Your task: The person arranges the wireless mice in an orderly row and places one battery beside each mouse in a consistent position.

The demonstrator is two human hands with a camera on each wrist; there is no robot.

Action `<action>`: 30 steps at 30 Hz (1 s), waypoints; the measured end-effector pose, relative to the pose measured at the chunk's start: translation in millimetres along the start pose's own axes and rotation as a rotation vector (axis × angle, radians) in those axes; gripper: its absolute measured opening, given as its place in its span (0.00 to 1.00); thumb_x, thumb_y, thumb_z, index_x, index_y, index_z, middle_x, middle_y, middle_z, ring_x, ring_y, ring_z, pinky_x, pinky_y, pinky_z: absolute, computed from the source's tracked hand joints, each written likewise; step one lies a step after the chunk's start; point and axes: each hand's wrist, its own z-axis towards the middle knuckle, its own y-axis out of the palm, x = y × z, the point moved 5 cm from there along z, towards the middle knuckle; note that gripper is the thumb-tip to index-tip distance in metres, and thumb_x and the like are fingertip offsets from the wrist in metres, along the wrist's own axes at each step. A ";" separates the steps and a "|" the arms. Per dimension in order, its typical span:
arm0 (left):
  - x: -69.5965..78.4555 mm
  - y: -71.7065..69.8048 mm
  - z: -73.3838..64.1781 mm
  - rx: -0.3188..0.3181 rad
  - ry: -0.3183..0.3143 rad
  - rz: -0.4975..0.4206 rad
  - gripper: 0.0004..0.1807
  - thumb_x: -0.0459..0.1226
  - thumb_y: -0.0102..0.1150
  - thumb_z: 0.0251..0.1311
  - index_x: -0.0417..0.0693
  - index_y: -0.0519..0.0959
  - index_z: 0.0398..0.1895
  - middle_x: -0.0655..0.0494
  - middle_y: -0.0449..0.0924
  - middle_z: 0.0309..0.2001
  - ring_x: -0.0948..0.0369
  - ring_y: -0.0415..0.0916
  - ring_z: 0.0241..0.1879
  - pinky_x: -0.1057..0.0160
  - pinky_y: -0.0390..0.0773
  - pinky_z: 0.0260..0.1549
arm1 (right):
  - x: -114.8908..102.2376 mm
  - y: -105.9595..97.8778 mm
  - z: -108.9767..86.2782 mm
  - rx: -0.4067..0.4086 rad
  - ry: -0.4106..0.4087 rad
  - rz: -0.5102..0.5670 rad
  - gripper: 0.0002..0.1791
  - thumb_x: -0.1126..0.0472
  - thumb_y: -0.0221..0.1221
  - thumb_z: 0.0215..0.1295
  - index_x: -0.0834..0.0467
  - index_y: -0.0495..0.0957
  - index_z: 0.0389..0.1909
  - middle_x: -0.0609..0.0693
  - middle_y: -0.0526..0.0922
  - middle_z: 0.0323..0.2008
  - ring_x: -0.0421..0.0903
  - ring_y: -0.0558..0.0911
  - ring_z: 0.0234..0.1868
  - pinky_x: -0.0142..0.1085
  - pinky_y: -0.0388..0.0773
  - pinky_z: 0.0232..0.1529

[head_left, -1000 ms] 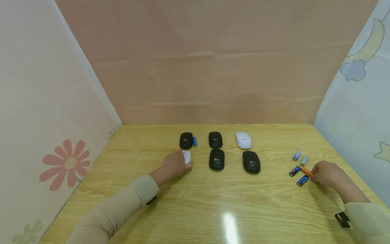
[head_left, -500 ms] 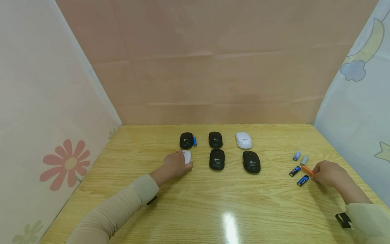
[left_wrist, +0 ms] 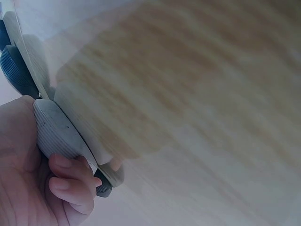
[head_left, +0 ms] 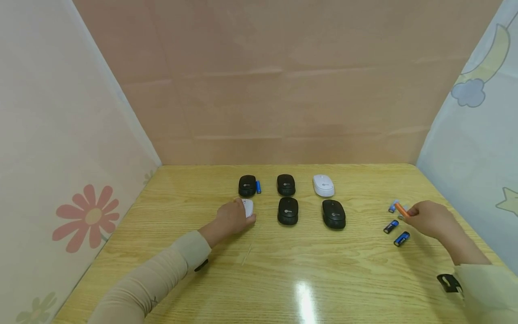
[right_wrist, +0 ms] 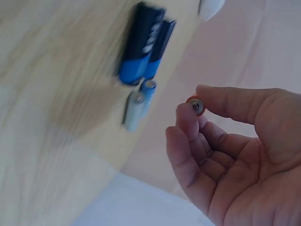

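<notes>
My left hand (head_left: 234, 217) grips a white computer mouse (head_left: 248, 208) on the table, partly covering it. In the left wrist view, the fingers (left_wrist: 70, 186) curl along the ribbed side of that mouse (left_wrist: 59, 129). At the right, my right hand (head_left: 430, 218) pinches an orange battery (head_left: 401, 209) between thumb and fingertips. The right wrist view shows this battery (right_wrist: 195, 106) end-on, raised above the table. Two black-and-blue batteries (head_left: 390, 226) lie below it in the head view. A light blue battery (head_left: 392, 207) and a pale battery (right_wrist: 134, 110) lie behind, partly hidden by it.
A black mouse (head_left: 247, 185) stands at the back left with a blue battery (head_left: 258, 187) beside it. To the right are several more mice, among them a white mouse (head_left: 323, 186) and a black mouse (head_left: 334, 214). Fabric walls (head_left: 283, 90) enclose the wooden table (head_left: 259, 288).
My right hand has lifted the orange battery and moved it away from me, over the light blue and pale batteries. The left hand stays on the white mouse.
</notes>
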 end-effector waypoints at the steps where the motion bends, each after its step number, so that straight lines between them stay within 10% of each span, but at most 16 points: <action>1: 0.1 -0.2 -0.2 0.000 0.001 0.002 0.43 0.62 0.45 0.64 0.25 0.68 0.55 0.46 0.72 0.26 0.58 0.70 0.19 0.61 0.72 0.17 | -3.7 -0.3 0.7 0.007 -0.003 0.006 0.16 0.61 0.57 0.65 0.75 0.78 0.37 0.57 0.79 0.28 0.48 0.70 0.22 0.41 0.67 0.22; 30: -1.3 2.1 1.2 0.020 0.006 -0.003 0.42 0.62 0.45 0.63 0.25 0.69 0.51 0.48 0.70 0.24 0.58 0.69 0.20 0.61 0.72 0.17 | -124.6 20.7 59.0 0.184 0.014 0.197 0.16 0.62 0.58 0.64 0.73 0.81 0.39 0.57 0.84 0.27 0.45 0.77 0.22 0.37 0.72 0.21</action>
